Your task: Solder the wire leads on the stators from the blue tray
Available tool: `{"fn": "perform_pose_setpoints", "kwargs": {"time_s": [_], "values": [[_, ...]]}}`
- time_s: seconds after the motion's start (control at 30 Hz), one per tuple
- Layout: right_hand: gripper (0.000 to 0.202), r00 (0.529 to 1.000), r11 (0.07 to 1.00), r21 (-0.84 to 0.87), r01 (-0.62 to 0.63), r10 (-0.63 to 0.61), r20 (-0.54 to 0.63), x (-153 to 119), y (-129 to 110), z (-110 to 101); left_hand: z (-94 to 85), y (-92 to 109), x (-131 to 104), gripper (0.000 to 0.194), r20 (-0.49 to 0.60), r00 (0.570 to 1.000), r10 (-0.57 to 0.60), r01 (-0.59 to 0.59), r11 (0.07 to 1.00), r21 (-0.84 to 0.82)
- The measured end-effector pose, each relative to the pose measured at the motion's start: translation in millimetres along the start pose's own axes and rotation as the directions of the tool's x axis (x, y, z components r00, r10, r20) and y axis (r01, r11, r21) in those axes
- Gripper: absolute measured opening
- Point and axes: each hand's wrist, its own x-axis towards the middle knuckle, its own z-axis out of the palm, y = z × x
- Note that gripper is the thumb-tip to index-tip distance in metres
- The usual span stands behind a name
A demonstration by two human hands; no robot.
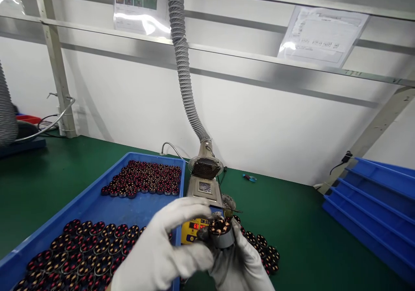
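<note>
A: Holding a small motor stator [221, 234] between both gloved hands, the person keeps it just in front of the yellow controller [193, 230] with its red digits. How is it gripped?

B: The left hand [162, 250] curls over it from the left, fingers closed toward its rim; the right hand [241, 260] cups it from below and behind, so both hands are closed on the same part. Exactly which fingertips bear on it is hard to tell, since the gloves blur together.

A: How would it handle?

B: Judging by the grey metal sleeve and copper windings, it is likely dense for its size, rigid, and smooth on the outer wall. The windings on the top face look like the delicate part, so the plain grey side wall seems the safer place to grip.

A: What surrounds it?

B: A blue tray [97, 204] of like stators [142, 178] lies to the left, more loose stators [262, 247] sit on the green bench [292, 213] at right, and a ribbed extraction hose [184, 75] descends behind to a fume intake [205, 167].
</note>
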Motion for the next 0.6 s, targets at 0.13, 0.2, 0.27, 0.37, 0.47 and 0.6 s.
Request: {"fn": "perform_pose_setpoints", "kwargs": {"time_s": [0.13,0.2,0.27,0.37,0.47,0.6], "values": [[0.023,1.000,1.000,0.006,0.031,-0.031,-0.002,1.9,2.8,-0.5,10.2,-0.1,2.5,0.038,0.103,0.994,0.046,-0.034,0.992,-0.121],[0.025,0.999,1.000,-0.020,0.021,-0.020,0.043,7.8,5.6,-4.9,11.7,-3.0,5.5,0.033,0.116,0.991,0.072,-0.049,0.981,-0.187],[0.028,0.996,0.996,-0.069,0.056,-0.051,0.072,15.9,8.8,-12.0,11.8,-6.3,8.2,0.028,0.106,0.989,0.105,-0.084,0.978,-0.189],[0.028,0.987,0.976,-0.156,0.155,-0.144,0.076,23.9,13.4,-22.4,13.2,-9.0,9.6,0.018,0.011,0.984,0.177,-0.173,0.969,-0.176],[0.034,0.983,0.963,-0.196,0.186,-0.185,0.024,19.6,14.4,-26.8,14.0,-7.1,7.4,0.015,-0.108,0.978,0.180,-0.200,0.956,-0.216],[0.037,0.994,0.976,-0.192,0.100,-0.106,-0.019,7.6,8.5,-26.6,7.7,3.2,4.3,0.015,-0.222,0.975,0.017,-0.063,0.977,-0.201]]}}
